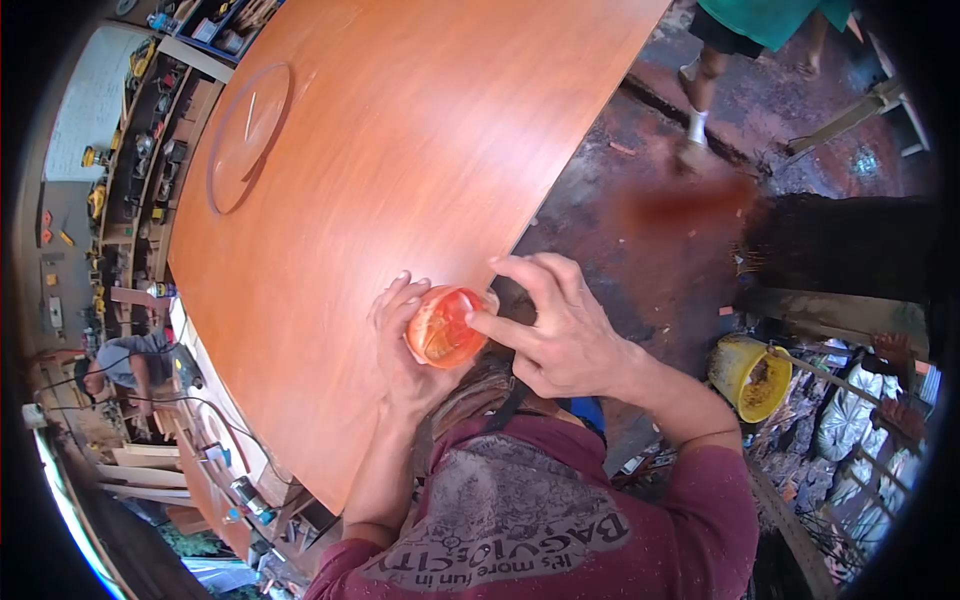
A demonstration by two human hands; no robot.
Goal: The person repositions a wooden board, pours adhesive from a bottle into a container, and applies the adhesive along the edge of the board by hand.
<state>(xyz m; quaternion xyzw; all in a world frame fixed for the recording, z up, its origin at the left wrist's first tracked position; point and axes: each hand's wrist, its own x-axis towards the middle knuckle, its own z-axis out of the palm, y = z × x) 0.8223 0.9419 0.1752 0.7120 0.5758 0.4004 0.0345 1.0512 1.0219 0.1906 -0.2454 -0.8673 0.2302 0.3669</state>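
My left hand (pixel 399 325) is wrapped round a small orange-red cup (pixel 438 345), held just over the near edge of the tabletop. The cup's round mouth faces up towards me, and its inside looks shiny and translucent. What it contains, I cannot make out. Over the cup's right side is my right hand (pixel 560 325), with one fingertip at or just inside the rim. Another finger stretches out apart from it, and I see nothing held between them. Beneath lies a large glossy wood-brown panel (pixel 400 150).
A clear ring-shaped disc (pixel 222 150) lies on the panel's far left. Shelves with tools (pixel 130 180) line the left side. A yellow bucket (pixel 735 375) stands at right. One person's legs (pixel 700 100) show at upper right; another person (pixel 140 365) is at left.
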